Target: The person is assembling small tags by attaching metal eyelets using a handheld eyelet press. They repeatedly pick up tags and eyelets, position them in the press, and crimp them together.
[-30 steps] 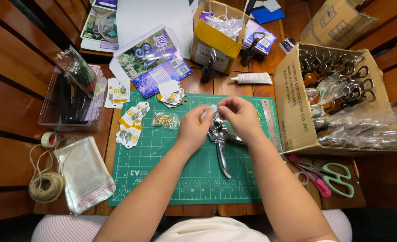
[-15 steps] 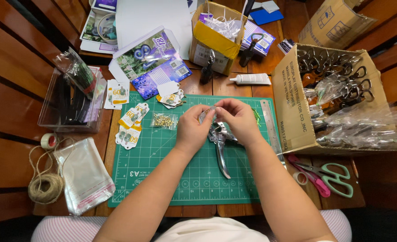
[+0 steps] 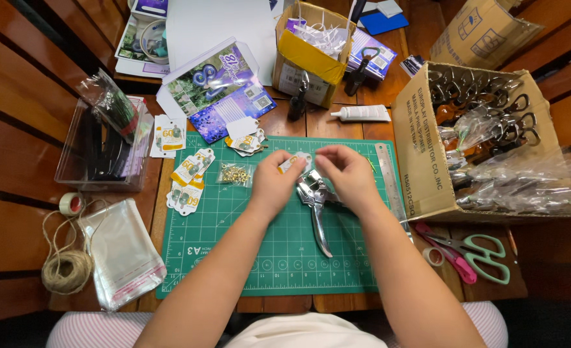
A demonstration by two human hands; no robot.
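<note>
A small paper tag (image 3: 296, 161) sits at frame centre, pinched between left hand (image 3: 274, 183) and right hand (image 3: 348, 175) — just above the metal pliers (image 3: 316, 206) lying on the green cutting mat (image 3: 246, 258). A bag of gold eyelets (image 3: 235, 174) lies left — scissors (image 3: 475, 252) lower right.

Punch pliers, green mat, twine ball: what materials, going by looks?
Punch pliers: bare metal, silvery shine on the handles. Cutting mat: probably vinyl or rubber, matte green with a printed white grid. Twine ball: likely jute, tan and fuzzy.
</note>
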